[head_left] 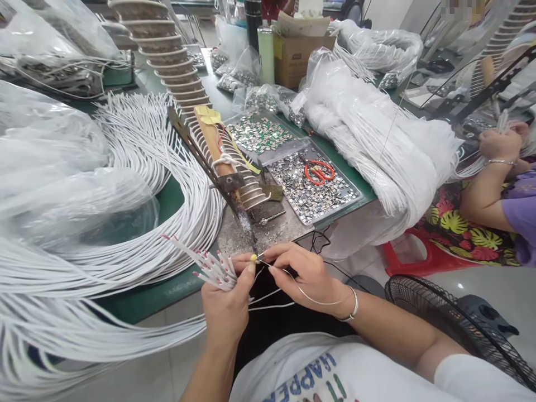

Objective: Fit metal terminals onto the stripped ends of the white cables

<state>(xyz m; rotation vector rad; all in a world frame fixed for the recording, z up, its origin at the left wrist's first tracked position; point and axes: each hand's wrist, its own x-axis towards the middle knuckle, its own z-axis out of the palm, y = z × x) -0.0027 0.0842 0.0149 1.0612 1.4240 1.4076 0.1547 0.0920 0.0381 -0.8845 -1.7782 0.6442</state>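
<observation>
A fan of thin white wires – red-tipped ends splayed up-left – sits just off the bench edge. One loose wire loops rightward.

White wires, red-handled scissors, green table, red stool.

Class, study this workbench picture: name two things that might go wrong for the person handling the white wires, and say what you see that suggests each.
1. The left hand grips a fanned bunch of white wires while both hands meet at the tip of a dark metal blade; a slip might nick a finger.
2. The right hand pinches one thin wire looping loosely over the wrist; it might snag on the bracelet.
</observation>
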